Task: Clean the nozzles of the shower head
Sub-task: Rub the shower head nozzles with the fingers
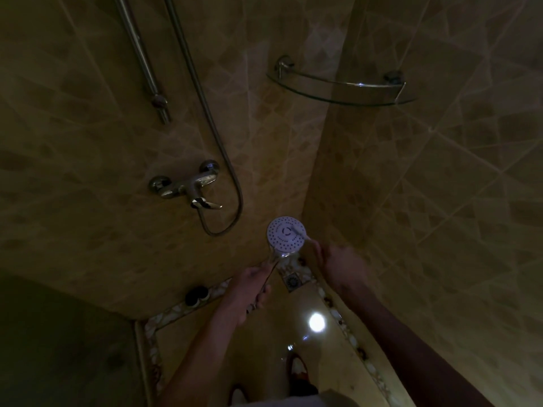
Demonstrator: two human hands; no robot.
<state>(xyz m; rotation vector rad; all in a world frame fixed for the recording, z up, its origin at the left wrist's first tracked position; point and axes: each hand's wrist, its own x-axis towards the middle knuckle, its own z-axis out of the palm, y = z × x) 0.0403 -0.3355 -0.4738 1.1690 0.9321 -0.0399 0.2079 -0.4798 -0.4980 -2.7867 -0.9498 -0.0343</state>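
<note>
Two hands busy: my left hand (pixel 249 292) grips the shower head (pixel 286 237) handle; my right hand (pixel 338 259) pinches, seemingly, a small brush (pixel 299 230) scrubbing nozzles; next, work outward rings

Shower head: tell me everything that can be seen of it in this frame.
The shower head is a round handheld one with a white face dotted with dark nozzles in rings and a mark at its middle. The face is turned up toward the camera. Its shiny handle runs down into the left hand, which grips it. The right hand holds a thin white tool, perhaps a brush, against the face's right side. It is held above the floor near the drain.
</note>
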